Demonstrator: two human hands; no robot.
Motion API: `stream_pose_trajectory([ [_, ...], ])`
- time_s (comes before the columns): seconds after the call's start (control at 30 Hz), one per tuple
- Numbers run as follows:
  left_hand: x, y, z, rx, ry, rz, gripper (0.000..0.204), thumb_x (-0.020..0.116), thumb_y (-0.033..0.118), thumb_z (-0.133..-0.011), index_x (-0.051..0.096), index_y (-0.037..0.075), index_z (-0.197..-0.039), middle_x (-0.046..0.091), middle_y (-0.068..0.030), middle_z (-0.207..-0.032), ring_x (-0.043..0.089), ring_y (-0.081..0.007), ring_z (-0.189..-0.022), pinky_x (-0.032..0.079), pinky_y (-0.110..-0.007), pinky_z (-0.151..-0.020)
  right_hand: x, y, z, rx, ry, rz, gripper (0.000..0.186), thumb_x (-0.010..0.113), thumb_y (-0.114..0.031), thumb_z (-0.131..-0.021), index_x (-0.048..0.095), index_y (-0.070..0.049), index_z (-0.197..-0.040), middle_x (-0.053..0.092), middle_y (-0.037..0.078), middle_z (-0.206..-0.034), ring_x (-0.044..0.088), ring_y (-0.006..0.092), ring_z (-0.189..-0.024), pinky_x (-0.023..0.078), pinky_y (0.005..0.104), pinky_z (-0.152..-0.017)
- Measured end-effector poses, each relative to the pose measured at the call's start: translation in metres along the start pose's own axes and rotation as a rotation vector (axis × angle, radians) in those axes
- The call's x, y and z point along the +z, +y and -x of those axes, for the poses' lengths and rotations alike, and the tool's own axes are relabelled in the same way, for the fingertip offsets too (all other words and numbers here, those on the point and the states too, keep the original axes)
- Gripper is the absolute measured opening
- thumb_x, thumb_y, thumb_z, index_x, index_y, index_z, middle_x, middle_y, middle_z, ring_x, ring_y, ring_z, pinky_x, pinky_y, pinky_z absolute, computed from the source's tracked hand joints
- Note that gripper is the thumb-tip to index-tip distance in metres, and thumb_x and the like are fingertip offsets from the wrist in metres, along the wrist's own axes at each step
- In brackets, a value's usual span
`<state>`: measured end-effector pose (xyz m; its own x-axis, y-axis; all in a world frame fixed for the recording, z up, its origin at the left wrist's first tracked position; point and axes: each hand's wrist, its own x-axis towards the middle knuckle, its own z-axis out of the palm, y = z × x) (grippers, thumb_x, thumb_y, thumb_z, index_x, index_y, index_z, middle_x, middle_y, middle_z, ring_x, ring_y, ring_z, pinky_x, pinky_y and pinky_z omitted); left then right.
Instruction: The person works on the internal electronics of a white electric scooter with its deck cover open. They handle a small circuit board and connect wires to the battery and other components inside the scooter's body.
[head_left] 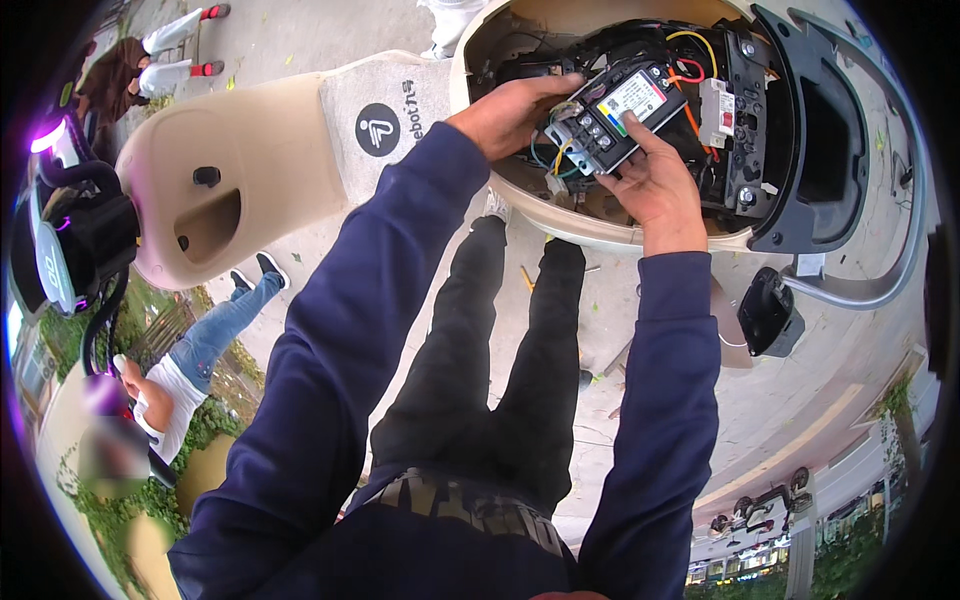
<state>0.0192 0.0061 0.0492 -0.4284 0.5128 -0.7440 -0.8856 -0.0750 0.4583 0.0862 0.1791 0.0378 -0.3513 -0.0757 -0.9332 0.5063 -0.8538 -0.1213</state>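
Note:
A motor controller, a black box with a white label and metal screw terminals at one end, is held over the uncovered body of a beige electric scooter. My right hand grips it from the near side, thumb on top by the label and fingers beneath. My left hand is at its left end beside the terminals, fingers bent and partly hidden; its exact hold is unclear. Thin coloured wires hang near the terminals. Orange cables run past the controller's right end.
A white breaker with a red switch sits right of the controller. Beyond it are a dark tail frame and a grey rail. A black plastic part hangs at lower right. Other people, one in a white shirt, are at left.

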Motion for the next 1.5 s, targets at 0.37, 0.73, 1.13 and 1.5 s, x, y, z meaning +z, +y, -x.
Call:
stream_pose_trajectory([
  [0.37, 0.007, -0.037, 0.048, 0.149, 0.278, -0.186, 0.036, 0.056, 0.002, -0.087, 0.047, -0.003, -0.122, 0.054, -0.0081, -0.114, 0.060, -0.0173, -0.102, 0.049, -0.029, -0.088, -0.010, 0.004, -0.011, -0.112, -0.140, -0.124, 0.024, 0.057, -0.013, -0.091, 0.056, -0.007, -0.113, 0.061, 0.010, -0.110, 0.059, 0.0250, -0.105, 0.044, 0.0471, -0.095],
  [0.73, 0.014, -0.039, 0.072, 0.131, 0.271, 0.193, 0.034, 0.061, 0.003, -0.086, 0.052, -0.002, -0.118, 0.063, -0.0085, -0.100, 0.063, -0.0158, -0.089, 0.053, -0.024, -0.076, -0.001, 0.003, -0.007, -0.107, -0.168, -0.132, 0.027, 0.051, -0.017, -0.092, 0.053, -0.007, -0.117, 0.060, 0.010, -0.115, 0.058, 0.0271, -0.106, 0.041, 0.0498, -0.096],
  [1.13, 0.026, -0.039, 0.064, 0.078, 0.205, 0.000, 0.017, 0.063, 0.005, -0.085, 0.057, 0.004, -0.101, 0.062, -0.0030, -0.095, 0.064, -0.0137, -0.088, 0.052, -0.024, -0.076, -0.002, 0.001, -0.009, -0.098, -0.104, -0.104, 0.030, 0.051, -0.022, -0.091, 0.055, -0.007, -0.117, 0.063, 0.011, -0.110, 0.061, 0.0278, -0.102, 0.046, 0.0486, -0.092],
  [1.5, 0.026, -0.043, 0.059, 0.081, 0.094, -0.122, 0.010, 0.063, 0.008, -0.086, 0.054, 0.007, -0.092, 0.063, -0.0025, -0.092, 0.064, -0.0137, -0.093, 0.050, -0.023, -0.080, -0.001, 0.003, -0.009, -0.153, -0.066, -0.054, 0.027, 0.052, -0.024, -0.093, 0.057, -0.006, -0.112, 0.066, 0.010, -0.104, 0.064, 0.0264, -0.093, 0.051, 0.0452, -0.085],
])
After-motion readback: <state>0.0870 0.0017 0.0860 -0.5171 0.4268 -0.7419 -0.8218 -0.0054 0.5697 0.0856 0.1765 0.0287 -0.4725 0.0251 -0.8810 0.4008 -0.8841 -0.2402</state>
